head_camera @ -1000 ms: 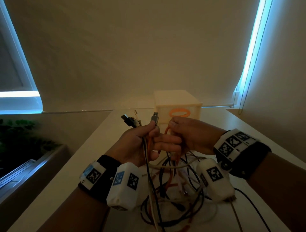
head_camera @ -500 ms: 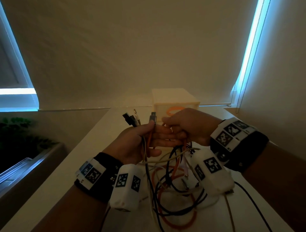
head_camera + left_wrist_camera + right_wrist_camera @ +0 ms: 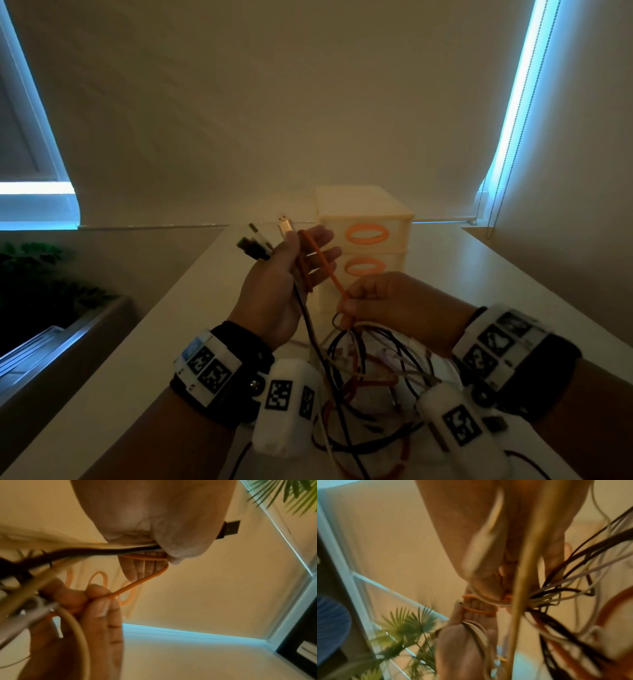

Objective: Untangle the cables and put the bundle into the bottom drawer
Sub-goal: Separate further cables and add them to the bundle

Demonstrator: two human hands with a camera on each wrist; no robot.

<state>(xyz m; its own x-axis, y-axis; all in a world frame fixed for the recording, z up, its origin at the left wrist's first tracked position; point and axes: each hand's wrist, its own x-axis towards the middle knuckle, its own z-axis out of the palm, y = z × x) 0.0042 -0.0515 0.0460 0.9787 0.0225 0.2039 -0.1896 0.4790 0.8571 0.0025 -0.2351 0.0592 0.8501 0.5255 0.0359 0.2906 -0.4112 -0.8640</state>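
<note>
A tangle of black, white and orange cables point(image 3: 370, 383) hangs between my hands above the white table point(image 3: 144, 349). My left hand point(image 3: 284, 274) is raised and holds several plug ends point(image 3: 255, 245) under its thumb, while its other fingers stretch out straight. An orange cable point(image 3: 323, 265) loops over those fingers and runs down to my right hand point(image 3: 380, 301), which pinches it point(image 3: 123, 590) just above the tangle. Behind the hands stands a cream drawer unit point(image 3: 364, 240) with orange oval handles; its drawers look closed and the lowest one is partly hidden.
A drawn blind point(image 3: 274, 102) fills the wall behind the table, with bright window strips at both sides. A bead chain point(image 3: 513, 137) hangs at the right. A leafy plant point(image 3: 41, 274) stands left of the table, beyond its edge.
My right hand has dropped away from the left, drawing the orange cable out in a taut line. The left hand's fingers have straightened and the drawer fronts have come into sight.
</note>
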